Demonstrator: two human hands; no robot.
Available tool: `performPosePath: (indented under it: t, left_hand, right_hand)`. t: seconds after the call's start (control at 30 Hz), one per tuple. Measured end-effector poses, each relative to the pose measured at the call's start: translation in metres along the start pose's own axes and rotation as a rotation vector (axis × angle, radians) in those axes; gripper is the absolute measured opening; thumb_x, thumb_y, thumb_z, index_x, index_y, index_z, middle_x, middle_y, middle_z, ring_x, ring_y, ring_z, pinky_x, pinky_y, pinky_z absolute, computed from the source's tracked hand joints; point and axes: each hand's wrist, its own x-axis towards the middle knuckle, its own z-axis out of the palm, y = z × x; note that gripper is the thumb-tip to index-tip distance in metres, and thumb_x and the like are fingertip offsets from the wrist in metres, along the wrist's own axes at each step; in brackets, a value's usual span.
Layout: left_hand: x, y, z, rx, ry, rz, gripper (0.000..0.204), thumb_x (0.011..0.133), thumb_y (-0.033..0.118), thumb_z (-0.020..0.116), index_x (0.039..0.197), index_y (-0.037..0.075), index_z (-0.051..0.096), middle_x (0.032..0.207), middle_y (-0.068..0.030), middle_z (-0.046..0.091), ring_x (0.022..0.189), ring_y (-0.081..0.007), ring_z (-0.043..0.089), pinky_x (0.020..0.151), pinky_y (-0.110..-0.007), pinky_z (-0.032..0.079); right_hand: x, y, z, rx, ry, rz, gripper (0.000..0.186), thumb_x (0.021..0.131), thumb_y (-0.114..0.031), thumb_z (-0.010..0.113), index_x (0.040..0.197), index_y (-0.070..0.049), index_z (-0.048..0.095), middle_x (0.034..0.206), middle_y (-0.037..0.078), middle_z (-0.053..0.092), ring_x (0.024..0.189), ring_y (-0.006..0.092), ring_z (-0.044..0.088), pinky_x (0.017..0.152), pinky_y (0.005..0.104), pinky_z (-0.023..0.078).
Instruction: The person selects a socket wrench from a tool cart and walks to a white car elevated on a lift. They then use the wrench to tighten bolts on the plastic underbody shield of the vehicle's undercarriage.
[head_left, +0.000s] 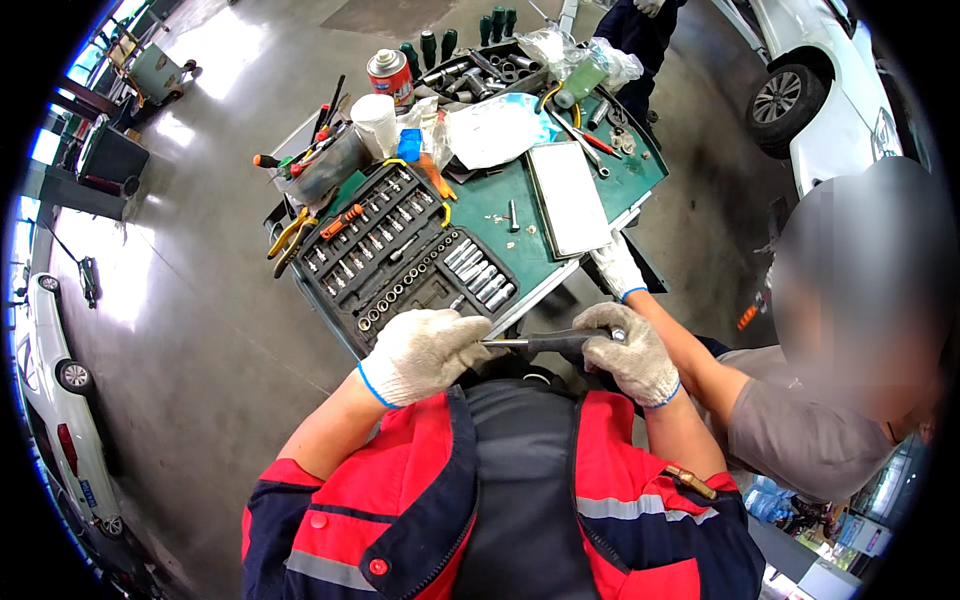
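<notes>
Both my hands wear white knit gloves with blue cuffs. In front of my chest they hold one black-handled tool with a metal shaft (560,341), lying roughly level. My left hand (425,345) closes round the shaft end, hiding its tip, so its exact kind is unclear. My right hand (632,352) grips the handle's other end, where a small metal piece (619,335) shows by the thumb. Just beyond my left hand lies an open black socket set case (425,290) with rows of sockets and bits. An orange-handled screwdriver (342,222) rests across it.
A green-topped cart (530,262) carries a bolt (513,216), a white flat panel (568,198), pliers (292,238), a spray can (390,78), a white cup (375,124) and a socket tray (480,75). At right, a co-worker's gloved hand (618,266) touches the panel. A white car (825,75) stands beyond.
</notes>
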Motion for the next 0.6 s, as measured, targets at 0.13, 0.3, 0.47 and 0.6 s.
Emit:
performPosePath:
  t: [0.13, 0.3, 0.47, 0.6]
  left_hand:
    - [0.012, 0.021, -0.010, 0.088, -0.276, -0.008, 0.026, 0.079, 0.015, 0.072, 0.103, 0.005, 0.068, 0.077, -0.0141, 0.065, 0.071, -0.0338, 0.064, 0.064, -0.042, 0.052]
    - [0.010, 0.015, -0.003, 0.068, -0.097, -0.013, 0.025, 0.083, 0.020, 0.071, 0.104, 0.005, 0.069, 0.078, -0.0146, 0.067, 0.073, -0.0339, 0.066, 0.064, -0.042, 0.053]
    - [0.011, 0.025, 0.008, -0.131, -0.158, -0.117, 0.028, 0.089, 0.025, 0.068, 0.107, 0.003, 0.068, 0.082, -0.0145, 0.069, 0.076, -0.0313, 0.068, 0.069, -0.039, 0.055]
    - [0.016, 0.028, 0.001, -0.139, -0.585, -0.269, 0.034, 0.092, 0.027, 0.066, 0.115, 0.002, 0.067, 0.093, -0.0176, 0.070, 0.085, -0.0309, 0.069, 0.076, -0.037, 0.054]
  right_hand:
    - [-0.016, -0.008, 0.005, -0.182, -0.022, -0.131, 0.031, 0.080, -0.012, 0.074, 0.107, -0.001, 0.065, 0.094, 0.003, 0.065, 0.080, 0.0072, 0.058, 0.071, 0.0233, 0.049]
    - [-0.028, 0.000, -0.011, -0.052, 0.087, -0.163, 0.031, 0.079, -0.007, 0.073, 0.108, 0.000, 0.065, 0.095, 0.002, 0.066, 0.080, 0.0089, 0.060, 0.072, 0.0249, 0.050]
    - [-0.037, -0.003, -0.012, -0.027, 0.061, -0.112, 0.032, 0.077, -0.013, 0.076, 0.105, -0.001, 0.067, 0.094, 0.004, 0.068, 0.082, 0.0116, 0.063, 0.074, 0.0283, 0.052]
    - [-0.041, -0.006, -0.021, -0.362, -0.043, -0.281, 0.034, 0.075, -0.017, 0.079, 0.102, 0.001, 0.067, 0.091, 0.009, 0.069, 0.081, 0.0138, 0.065, 0.073, 0.0298, 0.052]
